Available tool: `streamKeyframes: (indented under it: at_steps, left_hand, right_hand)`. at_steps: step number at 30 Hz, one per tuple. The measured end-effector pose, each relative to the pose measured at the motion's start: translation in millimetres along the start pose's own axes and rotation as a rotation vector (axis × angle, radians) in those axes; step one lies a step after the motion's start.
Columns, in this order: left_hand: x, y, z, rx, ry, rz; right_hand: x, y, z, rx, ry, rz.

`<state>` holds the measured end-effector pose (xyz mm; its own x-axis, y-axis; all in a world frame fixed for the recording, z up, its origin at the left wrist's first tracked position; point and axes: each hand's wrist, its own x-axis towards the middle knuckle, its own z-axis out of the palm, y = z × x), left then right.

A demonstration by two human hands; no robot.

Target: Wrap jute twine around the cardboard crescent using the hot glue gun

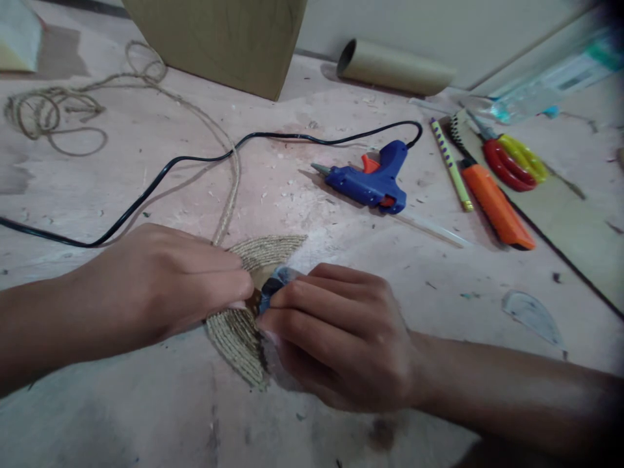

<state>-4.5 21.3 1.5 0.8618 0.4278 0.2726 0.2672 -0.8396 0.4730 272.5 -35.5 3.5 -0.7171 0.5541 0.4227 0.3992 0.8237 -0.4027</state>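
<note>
A: Right, hands status?

B: Both down on the jute-wound leaf piece (pixel 244 338), meeting over its middle. Left hand (pixel 170 286) has its fingers bunched, fingertips pressed onto the piece's centre line. Right hand (pixel 336 338) is curled shut round a small bluish-grey scrap (pixel 275 283), knuckles up. The two sets of fingertips are touching or very nearly so.

A: Where does the piece sit relative to them?

B: Directly under and between. Flat on the floor (pixel 146 416). Only two bits show: a pointed tip poking out toward the upper right, and a rounded wound edge coming out below the left hand. The middle is covered.

A: Long axis?

B: Runs from near-left to far-right, diagonal to the forearms. Windings follow the outline.

A: Which hand is nearer the working spot?

B: Even. Both sets of fingertips are on it. The left covers more of the wound side; the right sits over the side I can't see, so I can't tell whether that half is wound.

A: Feed line?

B: Jute twine (pixel 229 188) comes out from under the left hand's fingers, runs away up the floor and ends in a loose tangle at far left. Slack, not taut.

A: Tools?

B: Blue glue gun (pixel 370 182) lies on its side beyond the piece, nozzle pointing left, black cord (pixel 160 175) trailing across the twine. Orange knife (pixel 494 205), striped pencil (pixel 451 162) and scissors (pixel 514 162) are farther right, well apart from both hands. Cardboard tube (pixel 394 68) is at the back.
</note>
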Motion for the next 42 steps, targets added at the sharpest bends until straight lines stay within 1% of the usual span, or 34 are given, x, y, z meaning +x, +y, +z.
streamKeyframes:
  at_steps: [9,19,23,28,35,39,42]
  left_hand:
    - [1.1,-1.4,-0.3,-0.019,-0.031,-0.017]
    - [5.3,2.2,-2.4,-0.077,0.005,-0.011]
    - [7.2,2.1,-2.5,-0.068,-0.012,-0.011]
    - [4.8,0.2,-0.7,-0.022,-0.015,-0.001]
    - [1.3,-0.2,-1.0,-0.030,-0.025,-0.028]
    - [-2.4,-1.5,-1.1,0.008,-0.020,-0.025]
    - [-6.0,-3.1,-0.5,0.037,0.000,-0.025]
  right_hand:
    - [-2.1,0.5,3.4,-0.030,0.019,-0.017]
    - [1.7,-4.1,1.1,-0.116,0.035,-0.066]
    - [4.2,-6.7,2.8,-0.170,0.054,-0.065]
    - [2.4,-10.6,4.2,-0.158,0.047,-0.063]
    - [0.1,-10.8,3.0,-0.129,0.043,-0.094]
    - [1.0,-12.4,3.6,-0.108,0.014,-0.077]
    - [1.6,-14.2,2.3,-0.104,0.015,-0.018]
